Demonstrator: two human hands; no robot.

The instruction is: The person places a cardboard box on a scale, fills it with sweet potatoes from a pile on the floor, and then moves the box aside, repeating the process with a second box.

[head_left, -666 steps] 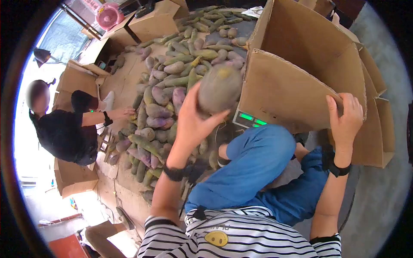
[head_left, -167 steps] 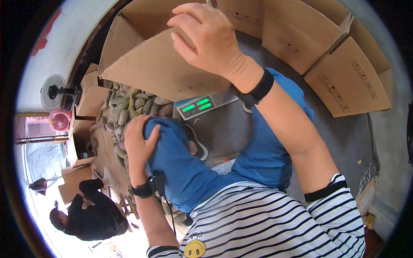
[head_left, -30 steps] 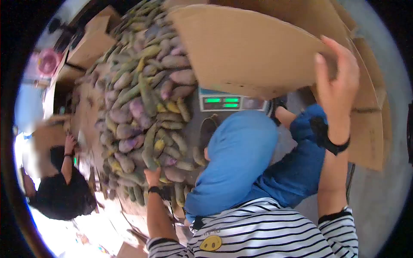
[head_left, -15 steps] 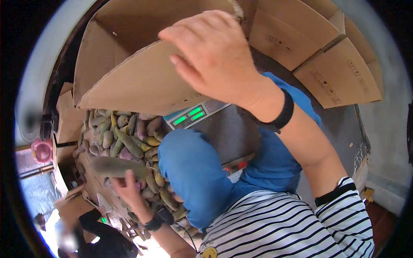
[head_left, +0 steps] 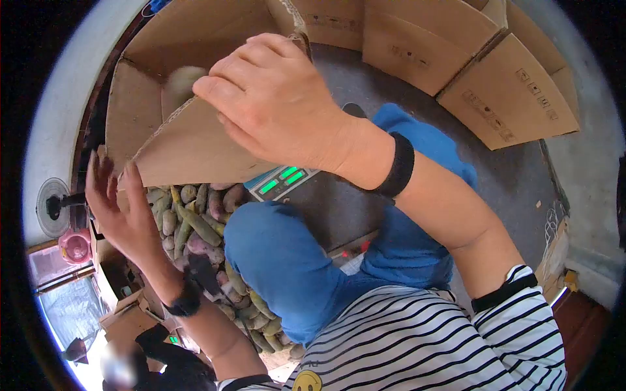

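My right hand [head_left: 277, 98] grips the upper edge of an open cardboard box [head_left: 202, 143], its fingers bent over the rim. Inside the box, a pale, motion-blurred vegetable [head_left: 186, 86] shows against the side wall. My left hand [head_left: 120, 212] is at the box's near left corner, fingers spread, with nothing in it. Below the box lies a heap of long vegetables [head_left: 199, 225], green, yellowish and purplish. A scale [head_left: 280, 182] with lit green displays is partly hidden under the box.
More open cardboard boxes [head_left: 505, 91] stand along the right and back. My knees in blue trousers [head_left: 280, 260] flank the dark floor [head_left: 339, 205]. At lower left is another person in black [head_left: 173, 362]. A fan [head_left: 53, 207] and a pink object [head_left: 75, 246] are at far left.
My left hand has moved up from the heap to the box corner and let go of a long vegetable. A blurred vegetable now shows inside the box. My right hand stays on the rim.
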